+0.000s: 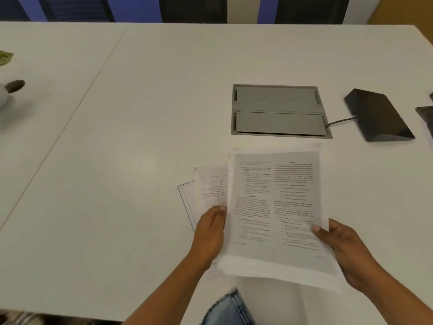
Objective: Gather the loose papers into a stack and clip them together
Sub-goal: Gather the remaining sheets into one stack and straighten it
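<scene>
A sheaf of printed papers (276, 207) is held a little above the white table (140, 137), its top page covered in two columns of text. My left hand (210, 233) grips its left edge, thumb on top. My right hand (344, 249) grips the lower right edge, thumb pressed on the page. Under the sheaf's left side lie two loose sheets (206, 191) on the table, one with a diagram and one with a drawn border, partly hidden by the sheaf and my left hand. No clip is visible.
A grey cable hatch (278, 111) is set into the table behind the papers. A black wedge-shaped device (377, 116) with a cable sits to its right. Dark objects poke in at the right edge (427, 116). A small grey object (9, 90) lies far left.
</scene>
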